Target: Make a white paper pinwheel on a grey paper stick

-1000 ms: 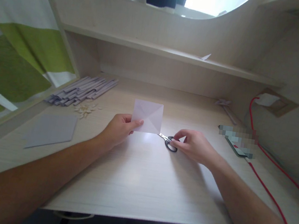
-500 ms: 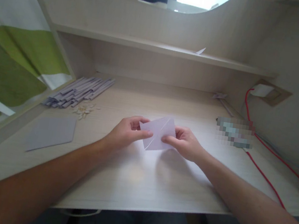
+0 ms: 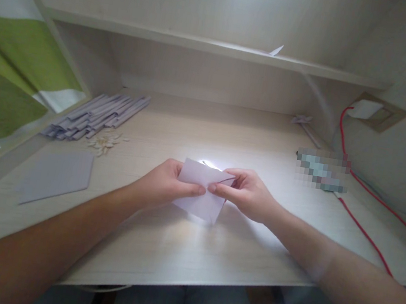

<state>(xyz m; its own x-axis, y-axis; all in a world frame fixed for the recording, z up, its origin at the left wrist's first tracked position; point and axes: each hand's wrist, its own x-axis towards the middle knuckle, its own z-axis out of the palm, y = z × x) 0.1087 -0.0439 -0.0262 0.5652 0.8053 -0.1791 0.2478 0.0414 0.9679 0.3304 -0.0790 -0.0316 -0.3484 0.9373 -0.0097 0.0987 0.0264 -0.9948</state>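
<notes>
My left hand (image 3: 165, 184) and my right hand (image 3: 245, 191) both pinch a small creased sheet of pale lilac paper (image 3: 202, 192) above the middle of the wooden desk (image 3: 188, 251). The paper is tilted nearly flat, with its upper flap bent toward me. My thumbs meet at its centre. A thin metal tip (image 3: 209, 163), perhaps of the scissors, peeks out just behind the paper; the rest is hidden by my hands.
A bundle of folded lilac paper strips (image 3: 96, 113) and small white scraps (image 3: 105, 141) lie at the left. A flat lilac sheet (image 3: 56, 176) rests near the left edge. A red cable (image 3: 362, 231) runs from a wall plug (image 3: 364, 109) at the right.
My right hand left the scissors and joined my left hand on the paper. The paper dropped from upright to nearly flat and is being folded. The view tilted downward.
</notes>
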